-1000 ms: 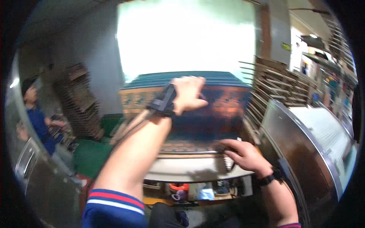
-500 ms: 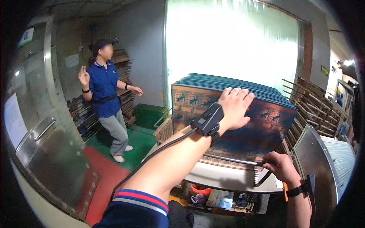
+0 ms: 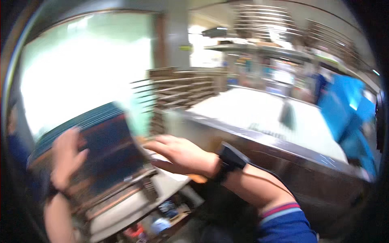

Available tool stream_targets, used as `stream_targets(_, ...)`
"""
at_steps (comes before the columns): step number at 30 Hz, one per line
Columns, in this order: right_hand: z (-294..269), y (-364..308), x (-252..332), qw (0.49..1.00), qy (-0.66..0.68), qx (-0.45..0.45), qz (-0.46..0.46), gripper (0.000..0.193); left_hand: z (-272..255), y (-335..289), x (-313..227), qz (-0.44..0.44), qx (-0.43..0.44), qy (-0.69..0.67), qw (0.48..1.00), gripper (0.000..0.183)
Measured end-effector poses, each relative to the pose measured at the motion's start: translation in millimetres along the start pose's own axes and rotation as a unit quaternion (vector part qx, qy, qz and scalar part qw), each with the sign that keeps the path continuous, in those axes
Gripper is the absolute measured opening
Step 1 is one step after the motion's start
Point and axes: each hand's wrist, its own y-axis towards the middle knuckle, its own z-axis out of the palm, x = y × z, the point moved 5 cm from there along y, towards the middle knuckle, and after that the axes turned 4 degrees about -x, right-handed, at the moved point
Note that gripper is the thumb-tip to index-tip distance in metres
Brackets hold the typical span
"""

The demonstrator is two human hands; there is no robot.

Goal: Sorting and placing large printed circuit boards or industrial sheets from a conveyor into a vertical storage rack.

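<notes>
A stack of upright copper-and-dark patterned panels (image 3: 107, 148) stands in a metal rack (image 3: 117, 194) at the left. My left hand (image 3: 67, 160) lies against the front panel near its upper edge, thumb apart and fingers blurred but stretched upward. At the stack's right side is my right hand (image 3: 182, 156), fingers extended and holding nothing that shows. Its fingertips are close to the panels' right edge; blur hides whether they touch. Both wrists wear dark bands.
The rack rests on a pale table (image 3: 123, 214), with assorted items on a shelf below. A wide white-topped unit with a metal rim (image 3: 267, 135) fills the right. Blue sheeting (image 3: 344, 105) hangs beyond it. Slatted racks (image 3: 182, 89) stand behind. A blurred person (image 3: 16, 139) shows at the left edge.
The view has swung right, so the panels now sit at the left. My right hand has let go of the rack's rod and is up beside the stack. My left hand remains on the front panel.
</notes>
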Motion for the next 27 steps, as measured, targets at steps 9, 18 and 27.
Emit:
stream_targets(9, -386.9, -164.1, -58.3, 0.651, -0.71, -0.27, -0.01, 0.036, 20.4, -73.7, -8.5, 0.006, -0.018, -0.085, 0.996, 0.056)
stream_targets(18, -618.9, -413.7, 57.0, 0.232, -0.796, -0.419, 0.369, 0.064, 74.9, -122.5, -39.3, -0.27, 0.332, -0.371, 0.824, 0.035)
stream_targets(27, -713.3, -499.7, -4.3, 0.552, -0.518, -0.43, 0.493, 0.075, 61.4, -114.3, -49.9, -0.281, 0.351, -0.371, 0.812, 0.039)
